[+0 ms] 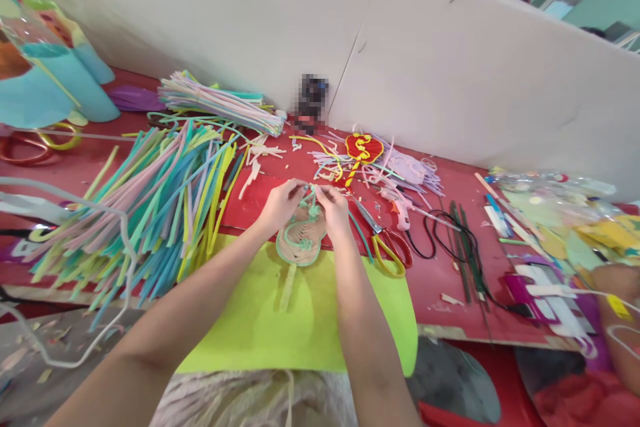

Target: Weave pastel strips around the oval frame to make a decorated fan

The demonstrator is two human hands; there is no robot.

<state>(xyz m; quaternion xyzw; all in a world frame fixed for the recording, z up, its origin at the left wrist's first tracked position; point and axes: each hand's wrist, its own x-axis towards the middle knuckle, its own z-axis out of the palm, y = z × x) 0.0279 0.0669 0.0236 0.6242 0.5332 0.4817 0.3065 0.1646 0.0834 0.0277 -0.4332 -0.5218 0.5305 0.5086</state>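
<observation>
A small fan-shaped pipe-cleaner craft [299, 252], beige with a mint-green rim and a curled green line, lies on a lime-green sheet [240, 333] in front of me. Its pale handle [287, 290] points toward me. At the craft's top edge, my left hand [283, 203] and my right hand [334, 208] come close together. Both have thumb and fingers pinched on a bent green pipe cleaner [313, 205], whose ends are partly hidden by the fingertips. Scissors [383, 240] with yellow and red handles rest just right of my right hand.
Bundled pipe cleaners [165, 213] spread over the left side. A red and yellow fan craft [364, 149] lies at the back, near a pink glue gun [400, 210] with a black cable. A purple power strip [530, 297] and a person's arm [620, 307] are at right.
</observation>
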